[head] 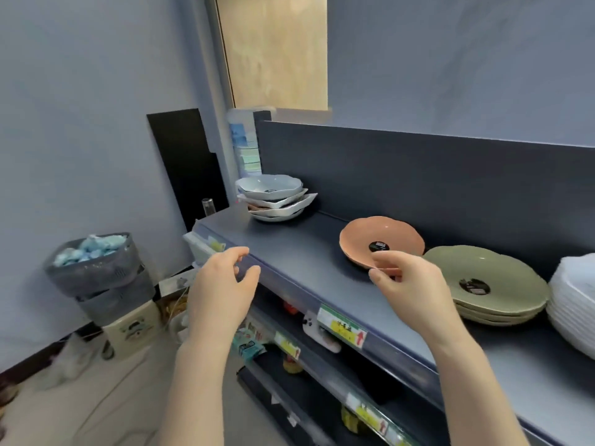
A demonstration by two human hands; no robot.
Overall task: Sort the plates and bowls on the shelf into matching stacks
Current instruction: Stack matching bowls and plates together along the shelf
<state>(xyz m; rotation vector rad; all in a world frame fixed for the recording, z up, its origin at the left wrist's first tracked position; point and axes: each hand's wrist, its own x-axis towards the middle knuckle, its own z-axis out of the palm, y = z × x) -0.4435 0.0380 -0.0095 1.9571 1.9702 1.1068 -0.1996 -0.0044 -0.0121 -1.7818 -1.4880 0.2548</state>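
Observation:
A pink bowl [380,239] sits tilted on the dark blue shelf [299,252], and my right hand [409,284] pinches its near rim between thumb and fingers. My left hand [222,288] hovers in front of the shelf's front edge, fingers loosely curled, holding nothing. At the shelf's far left stands a mixed pile of pale blue and white dishes [273,201], unevenly stacked. Right of the pink bowl lies a stack of green bowls [489,284]. A stack of white plates [573,304] is at the right edge.
Price tags [343,326] line the shelf fronts, and lower shelves hold small goods. A grey basket [96,262] of blue items sits on a box on the floor at left. A black panel [190,169] leans against the wall.

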